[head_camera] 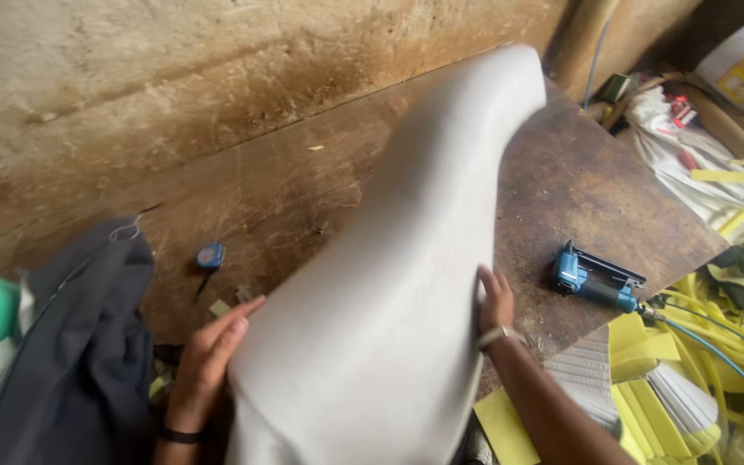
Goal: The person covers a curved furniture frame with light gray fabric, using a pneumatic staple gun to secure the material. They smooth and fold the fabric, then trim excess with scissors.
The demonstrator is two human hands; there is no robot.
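Hands on the pad: your left hand (204, 362) presses flat against the left edge of the grey pad (389, 293), fingers (238, 317) stretched out along it, black band on the wrist. Your right hand (497, 301) grips the pad's right edge, fingers curled round it, thumb side hidden. Pad is long, curved, tilted up off the counter (286, 189), near end at your body, far end toward the wall. Blue staple gun (594, 280) lies on the counter just right of your right hand, blue hose (716, 353) running off to the right. Small blue tape measure (209, 257) sits left of the pad. Dark cloth (88, 353) at near left. Yellow foam scraps (716, 301) piled far right.
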